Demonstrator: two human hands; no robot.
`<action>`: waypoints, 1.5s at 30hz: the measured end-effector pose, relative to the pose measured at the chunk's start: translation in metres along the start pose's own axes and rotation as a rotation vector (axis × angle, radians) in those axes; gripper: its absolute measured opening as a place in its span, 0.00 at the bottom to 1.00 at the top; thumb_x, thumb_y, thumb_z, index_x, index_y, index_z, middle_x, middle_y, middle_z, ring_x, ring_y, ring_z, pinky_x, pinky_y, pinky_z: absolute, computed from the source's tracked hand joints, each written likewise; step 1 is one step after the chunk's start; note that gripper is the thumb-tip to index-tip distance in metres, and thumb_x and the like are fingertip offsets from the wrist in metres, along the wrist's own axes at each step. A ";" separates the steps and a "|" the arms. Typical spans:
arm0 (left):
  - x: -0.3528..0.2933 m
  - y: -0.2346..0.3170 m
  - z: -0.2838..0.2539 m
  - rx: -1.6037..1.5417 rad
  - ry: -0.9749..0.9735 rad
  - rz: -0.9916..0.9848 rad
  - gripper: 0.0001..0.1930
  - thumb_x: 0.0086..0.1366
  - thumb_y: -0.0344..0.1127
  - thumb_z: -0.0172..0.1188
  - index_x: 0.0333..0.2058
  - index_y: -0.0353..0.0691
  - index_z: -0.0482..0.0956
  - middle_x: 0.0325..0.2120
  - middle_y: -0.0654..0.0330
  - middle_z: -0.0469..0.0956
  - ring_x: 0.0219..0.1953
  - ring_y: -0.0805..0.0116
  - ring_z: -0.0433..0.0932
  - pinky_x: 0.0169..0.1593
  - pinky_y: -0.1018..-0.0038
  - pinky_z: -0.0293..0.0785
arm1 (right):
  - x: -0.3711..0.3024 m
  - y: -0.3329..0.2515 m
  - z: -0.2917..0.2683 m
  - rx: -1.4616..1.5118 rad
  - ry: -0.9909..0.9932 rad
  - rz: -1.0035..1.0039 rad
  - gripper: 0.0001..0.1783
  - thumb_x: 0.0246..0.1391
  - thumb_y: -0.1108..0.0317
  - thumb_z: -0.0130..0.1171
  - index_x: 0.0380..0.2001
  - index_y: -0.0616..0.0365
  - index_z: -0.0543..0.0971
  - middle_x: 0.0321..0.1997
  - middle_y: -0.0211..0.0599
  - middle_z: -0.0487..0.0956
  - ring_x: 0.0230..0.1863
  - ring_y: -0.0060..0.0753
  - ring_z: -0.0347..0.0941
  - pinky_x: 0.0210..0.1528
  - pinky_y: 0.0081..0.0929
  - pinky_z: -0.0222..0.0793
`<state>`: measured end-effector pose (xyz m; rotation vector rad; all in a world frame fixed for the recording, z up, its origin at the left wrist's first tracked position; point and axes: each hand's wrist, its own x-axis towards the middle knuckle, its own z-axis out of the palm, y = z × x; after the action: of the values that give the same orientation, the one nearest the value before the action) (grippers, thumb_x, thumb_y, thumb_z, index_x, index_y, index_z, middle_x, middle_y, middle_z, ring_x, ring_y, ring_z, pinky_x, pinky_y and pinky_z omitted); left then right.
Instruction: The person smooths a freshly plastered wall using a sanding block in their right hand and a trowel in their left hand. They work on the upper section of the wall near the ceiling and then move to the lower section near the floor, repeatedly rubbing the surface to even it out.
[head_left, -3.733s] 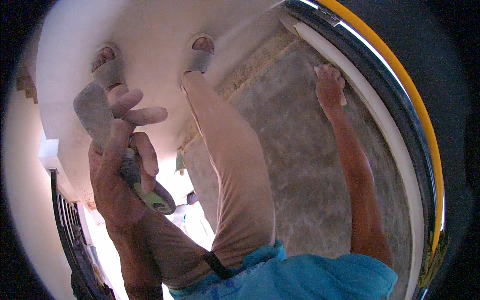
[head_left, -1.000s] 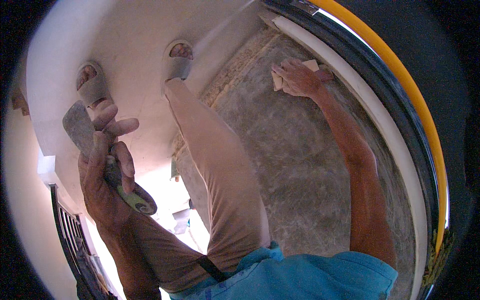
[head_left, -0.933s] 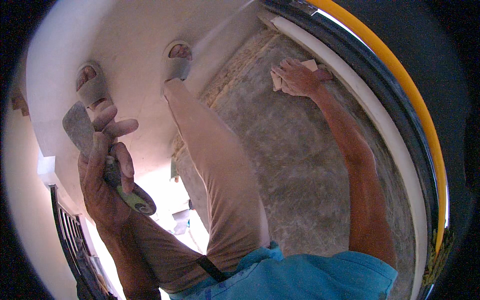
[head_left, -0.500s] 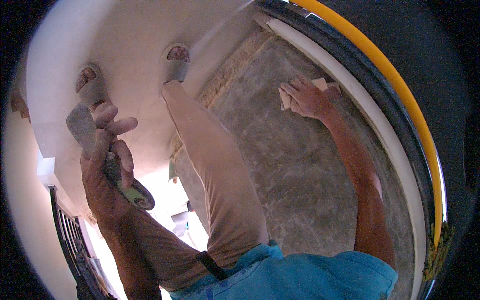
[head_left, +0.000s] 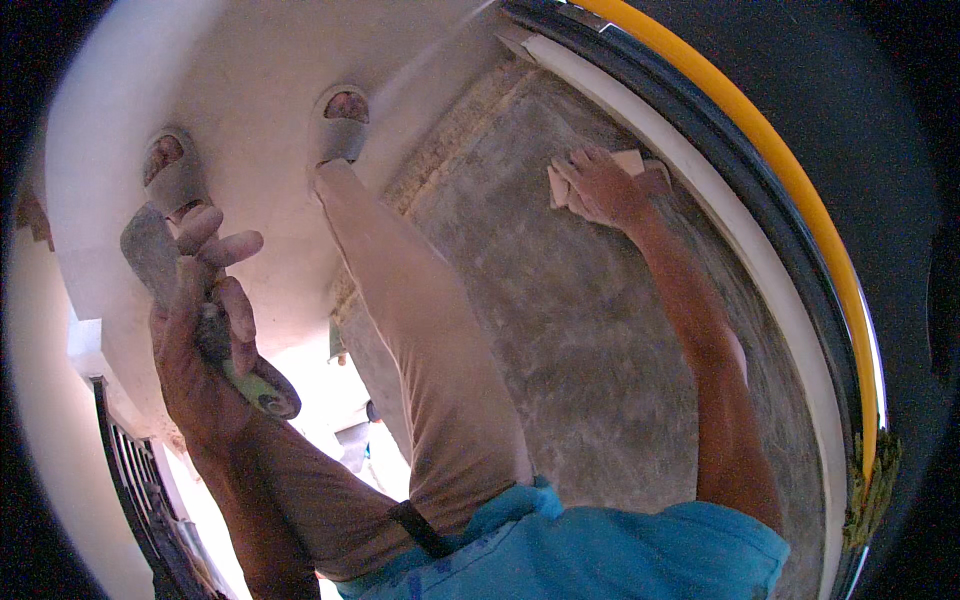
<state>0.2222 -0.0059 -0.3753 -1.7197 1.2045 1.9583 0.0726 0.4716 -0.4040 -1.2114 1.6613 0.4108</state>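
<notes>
The right hand [head_left: 600,188] is pressing flat, fingers spread, on a pale folded sheet of sandpaper [head_left: 628,165], holding it against the grey plastered wall surface [head_left: 560,330] at the far right of the scene. The sheet is lying just beside the white frame strip [head_left: 720,220] that is curving along the right side, with a dark band and a yellow edge [head_left: 770,150] running outside it.

The left hand [head_left: 200,320] is closing around the handle of a putty knife [head_left: 160,262], the fingers wrapped on the grip and the forefinger stretching up along the flat grey blade; the green-tipped handle end [head_left: 268,392] is sticking out below the palm, on the near left.

Between the hands, the person's leg in tan trousers [head_left: 420,340] is reaching away toward two feet in grey slide sandals [head_left: 340,130] that are standing on a pale floor [head_left: 240,90]. A blue shirt [head_left: 600,550] is filling the near edge, and a dark metal railing [head_left: 130,480] is showing at the near left.
</notes>
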 end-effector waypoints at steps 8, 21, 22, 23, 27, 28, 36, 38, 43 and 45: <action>0.001 0.002 -0.010 0.296 -0.091 0.167 0.18 0.68 0.30 0.62 0.54 0.28 0.75 0.54 0.49 0.77 0.55 0.65 0.76 0.57 0.80 0.73 | -0.032 -0.018 -0.016 0.090 0.007 0.119 0.33 0.54 0.63 0.62 0.63 0.60 0.72 0.52 0.50 0.75 0.55 0.56 0.72 0.62 0.50 0.70; 0.003 0.008 -0.001 0.048 0.007 0.028 0.16 0.69 0.27 0.61 0.54 0.28 0.75 0.53 0.50 0.78 0.49 0.63 0.80 0.54 0.76 0.78 | -0.075 -0.015 -0.035 0.033 -0.028 0.232 0.40 0.50 0.63 0.68 0.66 0.60 0.68 0.58 0.50 0.72 0.59 0.58 0.70 0.67 0.50 0.65; 0.003 0.007 -0.002 0.037 0.002 0.026 0.16 0.69 0.27 0.61 0.54 0.28 0.75 0.53 0.50 0.78 0.49 0.62 0.80 0.54 0.76 0.78 | -0.080 -0.017 -0.040 0.039 -0.039 0.238 0.40 0.51 0.63 0.67 0.67 0.60 0.68 0.58 0.51 0.72 0.59 0.58 0.69 0.66 0.51 0.66; 0.005 0.007 -0.003 0.013 -0.002 0.010 0.16 0.69 0.27 0.61 0.54 0.28 0.75 0.53 0.50 0.78 0.49 0.62 0.80 0.55 0.76 0.78 | -0.084 -0.019 -0.045 0.045 -0.055 0.246 0.39 0.52 0.63 0.66 0.67 0.60 0.68 0.58 0.52 0.72 0.59 0.58 0.69 0.66 0.51 0.66; 0.004 0.008 0.000 -0.009 -0.006 0.020 0.16 0.69 0.27 0.61 0.54 0.28 0.75 0.53 0.50 0.78 0.50 0.62 0.80 0.55 0.75 0.78 | -0.074 -0.014 -0.023 0.038 0.047 0.316 0.38 0.53 0.65 0.65 0.67 0.61 0.68 0.56 0.53 0.72 0.58 0.58 0.69 0.64 0.52 0.67; 0.003 0.006 0.000 0.021 0.006 0.032 0.16 0.69 0.27 0.61 0.54 0.28 0.75 0.53 0.50 0.78 0.50 0.62 0.80 0.56 0.74 0.77 | -0.069 -0.011 -0.015 0.039 0.072 0.309 0.37 0.53 0.65 0.64 0.67 0.61 0.68 0.56 0.53 0.72 0.58 0.58 0.69 0.64 0.52 0.67; -0.004 0.013 0.008 -0.264 -0.051 0.021 0.16 0.68 0.25 0.60 0.53 0.25 0.76 0.56 0.48 0.76 0.55 0.61 0.78 0.57 0.74 0.78 | -0.101 -0.022 -0.024 0.065 0.023 0.226 0.40 0.51 0.63 0.67 0.67 0.60 0.67 0.53 0.51 0.73 0.56 0.57 0.70 0.63 0.51 0.66; 0.003 0.011 -0.005 -0.210 -0.012 -0.087 0.15 0.67 0.24 0.60 0.51 0.24 0.77 0.57 0.47 0.75 0.57 0.60 0.77 0.59 0.73 0.77 | -0.111 -0.035 -0.049 0.065 -0.045 0.263 0.42 0.50 0.62 0.68 0.68 0.60 0.66 0.53 0.50 0.73 0.56 0.56 0.70 0.63 0.51 0.66; -0.001 0.007 -0.005 0.133 -0.086 0.159 0.17 0.68 0.25 0.59 0.54 0.25 0.75 0.59 0.46 0.73 0.58 0.61 0.75 0.60 0.72 0.77 | -0.105 -0.026 -0.035 0.008 0.021 0.322 0.42 0.50 0.62 0.68 0.67 0.62 0.66 0.54 0.50 0.73 0.57 0.55 0.70 0.64 0.50 0.67; -0.001 0.000 -0.012 0.585 -0.125 0.343 0.18 0.69 0.25 0.58 0.56 0.26 0.73 0.60 0.45 0.72 0.59 0.61 0.75 0.60 0.73 0.77 | -0.087 -0.013 -0.021 0.012 -0.005 0.312 0.39 0.51 0.62 0.67 0.66 0.63 0.68 0.54 0.51 0.73 0.57 0.55 0.70 0.63 0.50 0.67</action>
<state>0.2310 -0.0143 -0.3744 -1.1374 1.8820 1.6022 0.0730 0.4948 -0.3169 -0.9418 1.8513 0.5943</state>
